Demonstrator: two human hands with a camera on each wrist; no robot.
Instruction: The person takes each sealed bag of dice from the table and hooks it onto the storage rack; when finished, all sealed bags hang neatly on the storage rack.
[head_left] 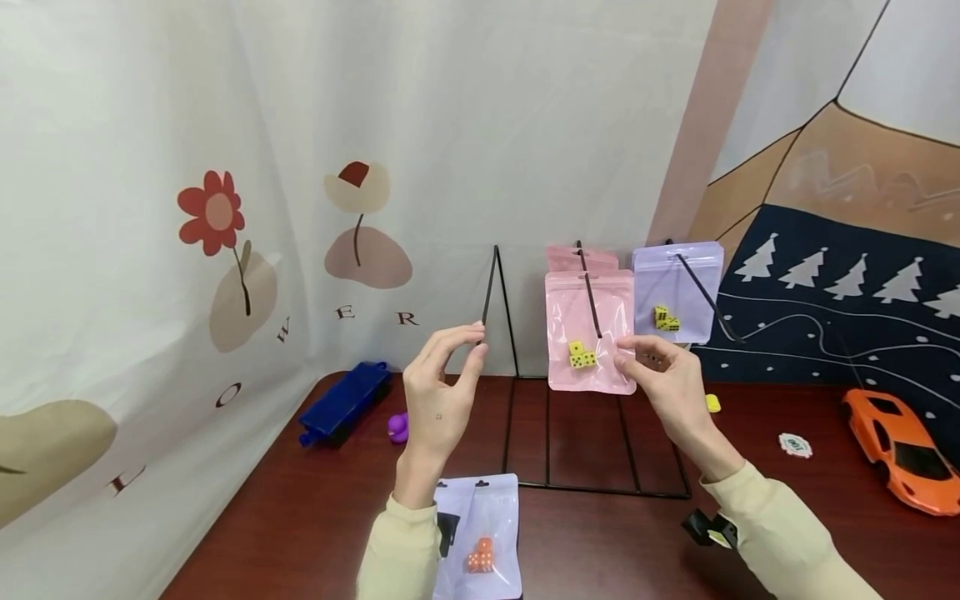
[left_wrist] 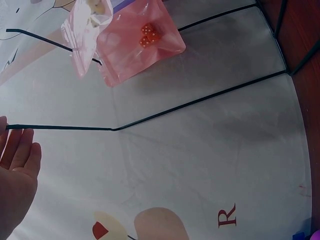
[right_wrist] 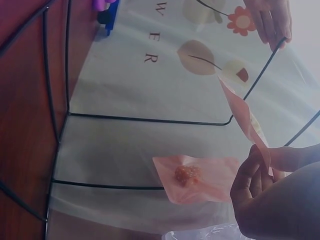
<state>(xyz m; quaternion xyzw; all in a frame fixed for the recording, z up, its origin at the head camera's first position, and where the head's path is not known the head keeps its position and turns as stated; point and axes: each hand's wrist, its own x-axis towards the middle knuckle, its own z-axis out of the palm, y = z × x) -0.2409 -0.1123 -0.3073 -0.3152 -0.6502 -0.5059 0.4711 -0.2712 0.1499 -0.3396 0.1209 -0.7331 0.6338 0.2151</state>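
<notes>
A black wire display rack (head_left: 547, 429) has three prongs jutting forward. My left hand (head_left: 441, 379) pinches the tip of its left prong (left_wrist: 60, 128), which carries no bag. With thumb and fingers, my right hand (head_left: 663, 379) grips the right edge of a pink zip bag (head_left: 562, 312) holding yellow dice (head_left: 581, 357). The middle prong passes through this bag's top. Behind it on the same prong hangs another pink bag (left_wrist: 135, 55) with orange dice (right_wrist: 187, 175). A lilac bag (head_left: 645, 283) with yellow dice hangs from the right prong.
A lilac bag (head_left: 498, 508) with orange dice lies near the left forearm. Left on the table (head_left: 262, 525) are a blue object (head_left: 348, 400) and a purple duck (head_left: 398, 427). An orange toy car (head_left: 903, 450) and a white chip (head_left: 795, 445) sit at the right.
</notes>
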